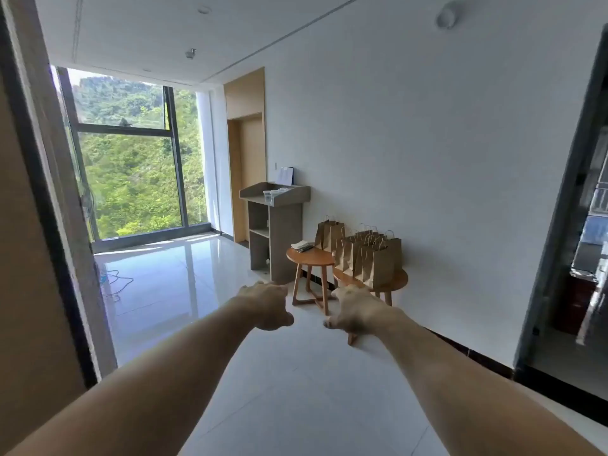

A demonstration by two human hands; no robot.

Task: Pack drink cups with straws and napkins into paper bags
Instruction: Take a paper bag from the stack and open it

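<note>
Several brown paper bags [368,255] with twisted handles stand upright on a round wooden table [399,280] by the white wall. A second round table [311,256] to its left carries a small stack of napkins [302,245]. Clear plastic cups [273,194] sit on top of a grey podium [274,225] further left. Both my arms stretch forward across the room, far short of the tables. My left hand [268,306] and my right hand [357,311] hang with fingers pointing down, loosely curled, holding nothing.
Glossy white tile floor [296,373] lies between me and the tables. A door frame [49,225] stands close on the left, a dark frame [559,225] on the right. A floor-to-ceiling window [131,179] fills the far end, with a cable [113,281] on the floor near it.
</note>
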